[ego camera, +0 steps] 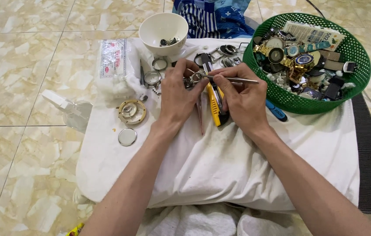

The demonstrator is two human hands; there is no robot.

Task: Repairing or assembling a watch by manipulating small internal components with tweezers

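My left hand point(177, 97) pinches a small round metal watch part point(196, 77) between thumb and fingers above a white cloth point(220, 161). My right hand point(243, 101) grips thin metal tweezers point(231, 79), their tip touching that part. A yellow and black tool point(216, 105) lies on the cloth under both hands. A slim reddish stick point(200, 116) lies beside it.
A green plastic basket point(312, 105) full of watches stands at the right. A white bowl point(163, 28) with small parts is at the back. A gold watch case point(131, 111), a round glass point(127, 137), a cotton pack point(115, 65) and a clear bottle point(69, 109) are at the left.
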